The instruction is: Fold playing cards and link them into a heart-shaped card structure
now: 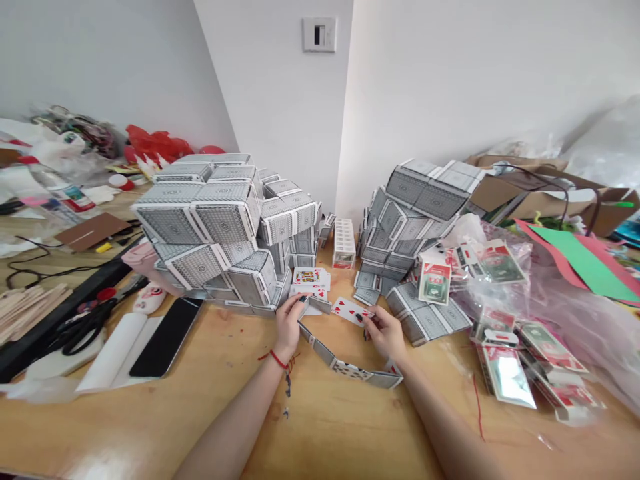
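My left hand, with a red string bracelet at the wrist, pinches the left end of a strip of linked folded playing cards. That strip curves over the tabletop toward my right wrist. Between the fingers of my right hand is a single heart playing card, face up and tilted. Just beyond my left fingertips lies a small pile of face-up cards. Large stacks of folded-card blocks rise on the left and on the right.
Card packs and plastic wrap cover the right side. A clear-fronted box stands between the stacks. On the left are a black phone, scissors and wooden sticks. A wall closes off the back.
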Demonstrator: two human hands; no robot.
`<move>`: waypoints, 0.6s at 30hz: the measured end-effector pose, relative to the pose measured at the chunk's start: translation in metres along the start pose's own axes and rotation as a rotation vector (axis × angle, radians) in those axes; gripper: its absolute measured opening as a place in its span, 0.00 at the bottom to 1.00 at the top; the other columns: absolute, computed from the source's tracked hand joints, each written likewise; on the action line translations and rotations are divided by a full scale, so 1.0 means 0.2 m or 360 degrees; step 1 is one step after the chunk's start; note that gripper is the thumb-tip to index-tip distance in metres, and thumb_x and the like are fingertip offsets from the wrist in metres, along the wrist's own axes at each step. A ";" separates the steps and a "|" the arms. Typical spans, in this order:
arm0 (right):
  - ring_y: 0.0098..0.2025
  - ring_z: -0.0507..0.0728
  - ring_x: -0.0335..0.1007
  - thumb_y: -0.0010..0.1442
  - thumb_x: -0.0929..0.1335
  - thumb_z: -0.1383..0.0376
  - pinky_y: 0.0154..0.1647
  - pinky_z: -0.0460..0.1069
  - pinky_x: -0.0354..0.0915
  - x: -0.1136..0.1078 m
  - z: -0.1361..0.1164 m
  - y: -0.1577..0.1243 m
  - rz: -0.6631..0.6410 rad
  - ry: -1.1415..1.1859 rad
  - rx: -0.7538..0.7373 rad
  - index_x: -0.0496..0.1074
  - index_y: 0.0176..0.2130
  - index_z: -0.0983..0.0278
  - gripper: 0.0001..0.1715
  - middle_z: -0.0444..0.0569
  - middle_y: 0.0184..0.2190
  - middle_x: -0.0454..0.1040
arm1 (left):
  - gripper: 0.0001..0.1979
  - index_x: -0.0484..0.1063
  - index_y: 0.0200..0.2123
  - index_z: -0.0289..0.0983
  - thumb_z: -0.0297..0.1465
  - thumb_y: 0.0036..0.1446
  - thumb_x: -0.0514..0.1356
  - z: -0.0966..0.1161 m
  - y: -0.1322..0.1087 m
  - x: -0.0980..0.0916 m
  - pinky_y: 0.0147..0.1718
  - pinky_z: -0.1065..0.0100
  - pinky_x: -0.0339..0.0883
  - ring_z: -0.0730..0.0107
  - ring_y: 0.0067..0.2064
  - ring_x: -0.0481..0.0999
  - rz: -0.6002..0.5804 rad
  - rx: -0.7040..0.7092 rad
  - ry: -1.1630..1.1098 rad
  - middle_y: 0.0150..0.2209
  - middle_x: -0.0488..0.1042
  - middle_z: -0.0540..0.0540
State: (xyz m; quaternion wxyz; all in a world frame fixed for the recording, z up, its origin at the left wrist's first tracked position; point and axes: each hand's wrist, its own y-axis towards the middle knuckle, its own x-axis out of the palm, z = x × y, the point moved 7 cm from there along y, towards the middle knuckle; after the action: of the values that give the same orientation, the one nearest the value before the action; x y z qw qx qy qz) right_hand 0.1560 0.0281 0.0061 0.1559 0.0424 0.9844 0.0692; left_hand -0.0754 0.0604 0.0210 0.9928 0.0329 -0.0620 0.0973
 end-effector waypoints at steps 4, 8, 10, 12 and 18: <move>0.15 0.50 0.60 0.54 0.62 0.54 0.16 0.44 0.58 0.00 -0.02 0.00 -0.0003 -0.0094 -0.0056 0.67 0.32 0.65 0.16 0.42 0.15 0.64 | 0.12 0.75 0.32 0.34 0.32 0.45 0.56 0.00 0.00 0.00 0.46 0.65 0.61 0.63 0.43 0.71 0.0022 -0.0004 -0.0007 0.37 0.76 0.45; 0.21 0.51 0.64 0.56 0.60 0.57 0.22 0.46 0.62 0.01 -0.08 -0.02 -0.0013 -0.0287 -0.0231 0.68 0.39 0.64 0.16 0.49 0.27 0.71 | 0.12 0.75 0.32 0.34 0.32 0.45 0.56 0.00 -0.01 -0.01 0.46 0.64 0.61 0.63 0.43 0.72 0.0053 -0.0009 -0.0032 0.37 0.76 0.44; 0.22 0.52 0.65 0.58 0.58 0.59 0.25 0.46 0.63 0.02 -0.10 -0.03 -0.0074 -0.0391 -0.0277 0.66 0.44 0.63 0.17 0.49 0.29 0.71 | 0.12 0.75 0.32 0.34 0.32 0.45 0.56 -0.01 -0.01 -0.01 0.45 0.64 0.62 0.62 0.43 0.72 0.0055 -0.0019 -0.0066 0.37 0.76 0.44; 0.21 0.51 0.64 0.59 0.57 0.62 0.25 0.46 0.62 0.04 -0.10 -0.04 -0.0141 -0.0478 -0.0274 0.62 0.48 0.62 0.18 0.46 0.26 0.71 | 0.12 0.75 0.33 0.34 0.32 0.45 0.57 -0.01 -0.01 -0.01 0.44 0.64 0.62 0.61 0.43 0.72 0.0048 -0.0028 -0.0109 0.38 0.76 0.44; 0.22 0.52 0.66 0.58 0.55 0.69 0.26 0.45 0.61 0.09 -0.12 -0.07 -0.0316 -0.0699 -0.0352 0.58 0.52 0.60 0.22 0.44 0.23 0.71 | 0.11 0.75 0.32 0.34 0.32 0.46 0.57 0.02 -0.02 0.00 0.43 0.65 0.63 0.63 0.41 0.73 0.0015 -0.0018 -0.0182 0.36 0.76 0.44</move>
State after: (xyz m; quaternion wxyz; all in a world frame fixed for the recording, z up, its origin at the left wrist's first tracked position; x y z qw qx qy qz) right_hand 0.1314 0.0141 0.0207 0.3755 -0.0578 0.9128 0.1498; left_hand -0.0755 0.0562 0.0240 0.9873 0.0326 -0.1195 0.0998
